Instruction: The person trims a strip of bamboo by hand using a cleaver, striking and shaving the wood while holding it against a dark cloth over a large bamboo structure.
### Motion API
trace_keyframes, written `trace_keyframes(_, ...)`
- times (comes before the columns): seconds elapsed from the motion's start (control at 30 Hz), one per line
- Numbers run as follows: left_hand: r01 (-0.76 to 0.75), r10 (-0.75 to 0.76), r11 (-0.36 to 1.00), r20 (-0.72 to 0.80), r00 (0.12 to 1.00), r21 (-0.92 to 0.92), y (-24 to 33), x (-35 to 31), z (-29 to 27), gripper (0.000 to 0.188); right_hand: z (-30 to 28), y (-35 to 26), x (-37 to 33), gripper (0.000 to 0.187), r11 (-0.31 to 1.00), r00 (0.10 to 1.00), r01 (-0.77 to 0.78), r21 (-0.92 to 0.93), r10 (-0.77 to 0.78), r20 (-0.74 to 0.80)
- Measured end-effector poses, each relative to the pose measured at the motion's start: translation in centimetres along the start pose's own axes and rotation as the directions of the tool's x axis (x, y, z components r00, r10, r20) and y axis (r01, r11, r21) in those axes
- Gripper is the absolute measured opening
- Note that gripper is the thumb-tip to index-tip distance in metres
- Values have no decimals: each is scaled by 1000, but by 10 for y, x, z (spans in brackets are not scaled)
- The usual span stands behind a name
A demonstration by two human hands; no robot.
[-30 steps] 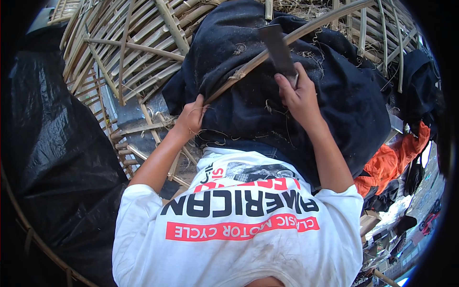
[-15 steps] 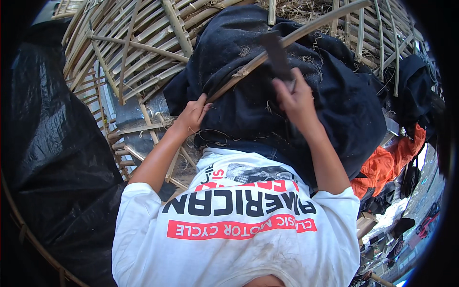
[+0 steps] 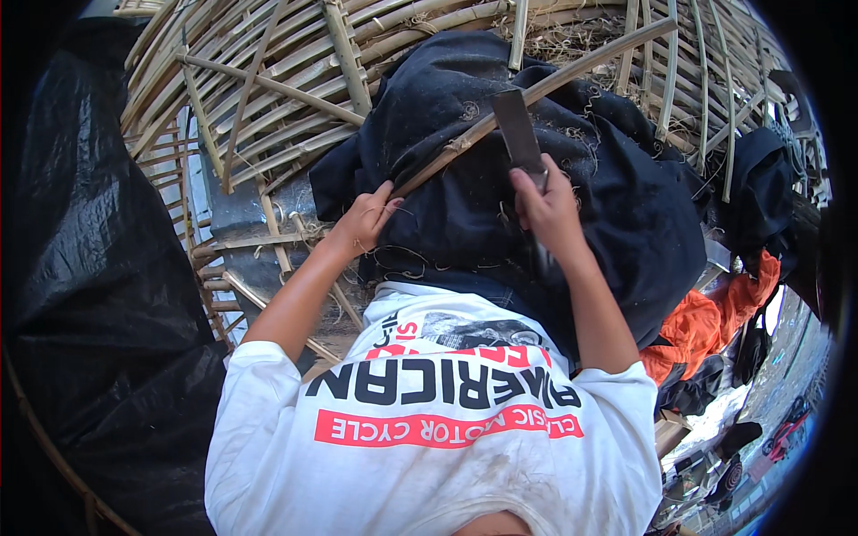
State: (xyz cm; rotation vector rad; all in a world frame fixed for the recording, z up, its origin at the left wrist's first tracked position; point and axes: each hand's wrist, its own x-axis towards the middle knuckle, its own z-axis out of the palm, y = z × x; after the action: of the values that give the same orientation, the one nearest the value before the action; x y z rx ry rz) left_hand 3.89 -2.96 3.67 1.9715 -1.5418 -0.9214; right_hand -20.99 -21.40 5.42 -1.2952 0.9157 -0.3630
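A long bamboo strip (image 3: 572, 71) slants from my left hand up to the far right, above the black cloth (image 3: 447, 98) over my lap. My left hand (image 3: 368, 219) is closed round the strip's near end. In my right hand (image 3: 547, 207) is a broad-bladed knife (image 3: 517, 129), fingers wrapped round its handle. Its dark blade points away from me and lies against the strip, about midway along it. Thin curled shavings are scattered over the cloth.
Slatted bamboo platform (image 3: 286, 98) lies ahead, with crossed bamboo sticks on it. A black plastic sheet (image 3: 98, 268) hangs at the left. Orange cloth (image 3: 702, 326) lies at the right, near more black fabric (image 3: 760, 192).
The knife, blurred by motion before, now shows sharp, its blade lower and nearer to me. My left hand still grips the strip in about the same place.
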Motion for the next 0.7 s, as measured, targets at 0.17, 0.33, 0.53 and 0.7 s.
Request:
trace_keyframes(0.17,-22,20,999,-58,998,-30,-6,-8,2,35,0,-3,-7,21,961,989,73,-267,-35,146)
trace_keyframes(0.33,34,-36,995,-20,999,-90,2,-5,-2,31,6,0,-9,24,981,991,63,-183,-40,128)
trace_keyframes(0.53,105,-108,992,-44,993,-65,36,-19,-22,33,-5,-23,-10,28,993,959,-87,-75,103,263)
trace_keyframes(0.7,56,-59,998,-94,994,-30,73,-12,-60,32,-14,-45,-15,25,953,874,-290,81,230,429)
